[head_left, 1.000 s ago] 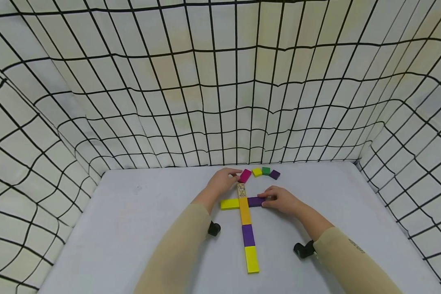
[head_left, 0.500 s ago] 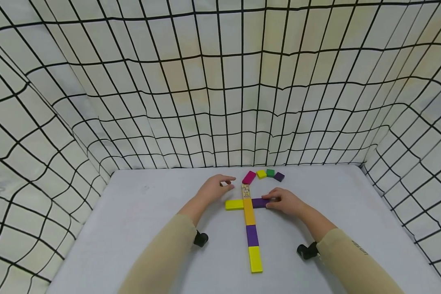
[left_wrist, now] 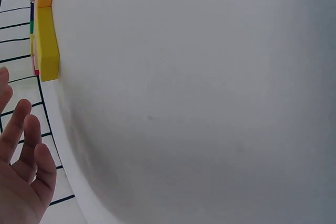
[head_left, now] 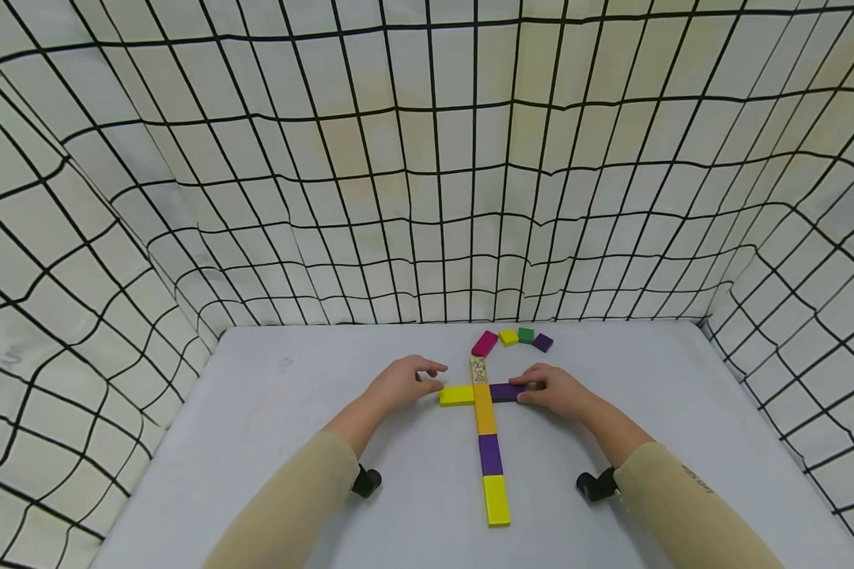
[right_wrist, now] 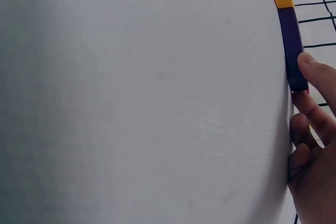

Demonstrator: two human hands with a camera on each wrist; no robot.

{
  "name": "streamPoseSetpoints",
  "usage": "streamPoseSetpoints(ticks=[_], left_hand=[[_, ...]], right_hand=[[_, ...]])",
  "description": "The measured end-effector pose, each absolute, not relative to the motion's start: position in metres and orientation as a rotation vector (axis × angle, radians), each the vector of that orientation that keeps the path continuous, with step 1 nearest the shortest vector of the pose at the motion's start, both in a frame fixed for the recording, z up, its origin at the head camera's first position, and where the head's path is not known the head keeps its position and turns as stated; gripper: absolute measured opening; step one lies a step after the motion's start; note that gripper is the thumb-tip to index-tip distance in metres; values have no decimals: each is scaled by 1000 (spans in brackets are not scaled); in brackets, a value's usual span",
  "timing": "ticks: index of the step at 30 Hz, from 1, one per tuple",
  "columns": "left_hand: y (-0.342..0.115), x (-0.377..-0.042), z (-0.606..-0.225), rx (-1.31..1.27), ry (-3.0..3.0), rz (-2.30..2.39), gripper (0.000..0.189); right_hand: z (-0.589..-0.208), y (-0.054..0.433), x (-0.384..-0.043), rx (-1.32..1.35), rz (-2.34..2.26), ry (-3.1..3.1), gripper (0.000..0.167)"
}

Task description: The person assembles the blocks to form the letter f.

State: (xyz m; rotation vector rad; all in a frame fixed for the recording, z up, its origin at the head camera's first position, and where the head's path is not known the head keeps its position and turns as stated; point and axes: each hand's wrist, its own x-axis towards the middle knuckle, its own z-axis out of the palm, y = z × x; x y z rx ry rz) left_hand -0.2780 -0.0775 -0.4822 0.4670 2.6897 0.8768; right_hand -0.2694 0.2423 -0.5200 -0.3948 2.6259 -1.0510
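Note:
Flat coloured blocks form a cross on the white table. Its stem runs from a patterned block (head_left: pixel 478 370) through an orange block (head_left: pixel 485 409) and a lower purple block (head_left: pixel 490 454) to a lower yellow block (head_left: pixel 496 500). To the left extends a yellow block (head_left: pixel 457 396); to the right, a purple block (head_left: pixel 504 393). My left hand (head_left: pixel 401 383) is beside the left yellow block's outer end, fingers spread and holding nothing; the left wrist view shows its visible fingers apart from that block (left_wrist: pixel 48 45). My right hand (head_left: pixel 551 391) pinches the right purple block's (right_wrist: pixel 292 45) outer end between thumb and finger.
Behind the cross lie a magenta block (head_left: pixel 485 344), a small yellow block (head_left: pixel 508 337), a green block (head_left: pixel 526 336) and a dark purple block (head_left: pixel 543 342). Black netting (head_left: pixel 474 182) over pale sheeting rises at the table's back and sides. Each wrist carries a black camera (head_left: pixel 595 486).
My left hand has come away from the magenta block and moved left and nearer, to the yellow block's outer end. My right hand stays at the purple block. The head view has shifted slightly.

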Motion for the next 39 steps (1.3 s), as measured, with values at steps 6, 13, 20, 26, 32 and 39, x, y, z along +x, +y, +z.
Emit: streamPoseSetpoints(ticks=[6, 13, 20, 26, 32, 39], left_hand=[[-76, -275, -490, 456, 2665, 841, 37], [-73, -274, -500, 455, 2666, 807, 38], [-72, -275, -503, 489, 2676, 792, 32], [-70, -274, -500, 525, 2655, 803, 34], [-68, -274, -499, 572, 2655, 782, 34], [-67, -275, -501, 602, 2669, 718, 33]], right_hand=[[-521, 243, -269, -388, -1048, 2634, 31], [-523, 243, -269, -407, -1062, 2633, 31], [-524, 243, -270, -393, -1057, 2643, 30], [-523, 244, -269, -405, -1047, 2650, 31], [-523, 244, -270, -394, -1049, 2645, 32], [-524, 243, -270, -395, -1062, 2643, 32]])
